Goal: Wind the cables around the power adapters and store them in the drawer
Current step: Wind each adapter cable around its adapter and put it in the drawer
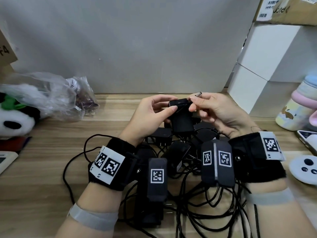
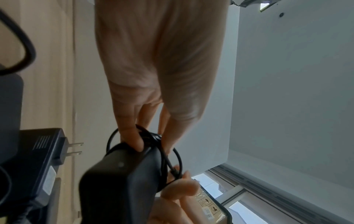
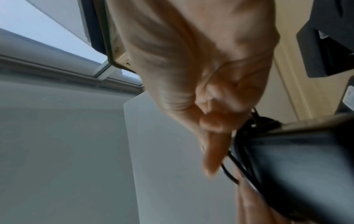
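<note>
My left hand (image 1: pixel 154 112) grips a black power adapter (image 1: pixel 181 122) above the wooden table, thumb and fingers round its top end. Its thin black cable (image 2: pixel 164 160) is wound round the body. My right hand (image 1: pixel 205 107) pinches the cable's end, and the metal barrel plug (image 1: pixel 199 93) sticks up past the fingertips. In the left wrist view the adapter (image 2: pixel 122 178) fills the lower middle, with my thumb (image 2: pixel 132 136) pressed on its end. In the right wrist view my curled fingers (image 3: pixel 212 124) hold cable against the adapter (image 3: pixel 298 163). No drawer is in view.
Several more black adapters (image 1: pixel 159 136) and tangled cables (image 1: pixel 197 212) lie on the table (image 1: pixel 51 143) under my wrists. A plastic bag (image 1: pixel 56 97) and panda plush (image 1: pixel 15 121) sit left. White boxes (image 1: pixel 267 69), a pastel bottle (image 1: pixel 298 103) and a white controller (image 1: pixel 305 167) stand right.
</note>
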Demonstrator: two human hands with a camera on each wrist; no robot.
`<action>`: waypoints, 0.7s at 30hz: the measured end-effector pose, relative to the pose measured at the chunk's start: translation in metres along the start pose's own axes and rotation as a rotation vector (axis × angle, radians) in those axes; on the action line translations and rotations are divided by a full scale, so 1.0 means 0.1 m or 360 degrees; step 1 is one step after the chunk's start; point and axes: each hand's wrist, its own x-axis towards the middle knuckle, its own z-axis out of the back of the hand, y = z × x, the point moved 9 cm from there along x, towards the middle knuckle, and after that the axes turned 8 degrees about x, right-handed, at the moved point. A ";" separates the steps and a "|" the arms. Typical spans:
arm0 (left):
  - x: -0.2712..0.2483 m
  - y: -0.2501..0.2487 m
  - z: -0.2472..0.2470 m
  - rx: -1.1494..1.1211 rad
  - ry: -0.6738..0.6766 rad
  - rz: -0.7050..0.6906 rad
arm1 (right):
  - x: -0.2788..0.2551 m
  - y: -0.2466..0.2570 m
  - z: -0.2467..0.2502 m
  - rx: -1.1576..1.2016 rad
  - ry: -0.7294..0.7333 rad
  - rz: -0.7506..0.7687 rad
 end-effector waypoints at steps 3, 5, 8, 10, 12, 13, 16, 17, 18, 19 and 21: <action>-0.01 0.02 -0.04 -0.0101 0.0016 0.0058 | 0.01 0.09 0.03 -0.0096 -0.0128 0.0219; -0.02 0.04 -0.03 -0.0198 -0.0001 0.0102 | 0.01 0.17 0.08 -0.0197 -0.0284 0.0384; -0.03 0.09 -0.03 -0.0423 -0.0008 0.0187 | -0.01 0.22 0.16 -0.0057 -0.0467 0.0551; -0.04 0.12 -0.08 -0.0612 0.0022 0.0251 | -0.01 0.22 0.17 0.0113 -0.0506 0.0600; -0.04 0.13 -0.13 -0.0778 0.0066 0.0310 | -0.01 0.22 0.15 0.0265 -0.0517 0.0643; -0.05 0.12 -0.15 -0.0842 0.0091 0.0329 | -0.01 0.22 0.13 0.0332 -0.0511 0.0652; -0.07 0.10 -0.17 -0.0917 0.0144 0.0365 | -0.01 0.21 0.08 0.0497 -0.0445 0.0623; -0.07 0.10 -0.17 -0.0922 0.0133 0.0387 | -0.01 0.20 0.07 0.0542 -0.0416 0.0602; -0.07 0.09 -0.15 -0.0910 0.0113 0.0404 | -0.02 0.20 0.05 0.0582 -0.0390 0.0584; -0.07 0.09 -0.13 -0.0876 0.0092 0.0415 | -0.02 0.21 0.04 0.0612 -0.0366 0.0570; -0.07 0.07 -0.11 -0.0809 0.0081 0.0431 | -0.03 0.22 0.00 0.0636 -0.0326 0.0555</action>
